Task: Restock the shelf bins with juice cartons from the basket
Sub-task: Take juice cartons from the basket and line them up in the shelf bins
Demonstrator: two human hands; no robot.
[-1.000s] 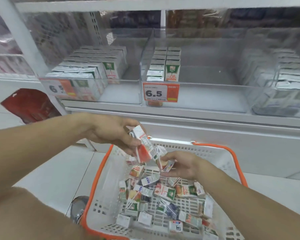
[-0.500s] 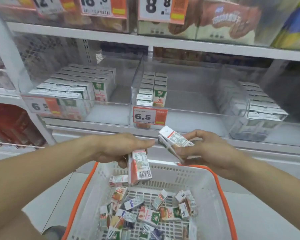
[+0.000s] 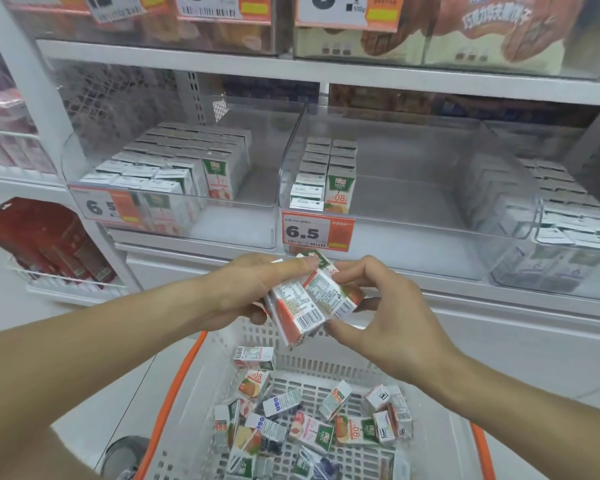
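Small juice cartons (image 3: 312,299) are pressed together in a bunch above the basket, in front of the shelf edge. My left hand (image 3: 253,289) grips the bunch from the left, thumb on top. My right hand (image 3: 392,320) holds it from the right with fingertips on the carton ends. Below, a white basket with an orange rim (image 3: 174,393) holds several loose cartons (image 3: 312,427). The middle clear shelf bin (image 3: 395,216) has two short rows of cartons (image 3: 326,174) at its left side. The left bin (image 3: 222,220) is mostly filled with cartons.
A third clear bin (image 3: 551,237) at right holds several white cartons. Price tags reading 6.5 (image 3: 312,232) hang on the bin fronts. The shelf above (image 3: 326,74) carries boxed goods. Red packs (image 3: 45,244) sit in a wire tray at lower left.
Both hands rose from the basket with cartons and came together. The two separate cartons are now pressed into one bunch between the hands, and the view has moved closer to the shelf.
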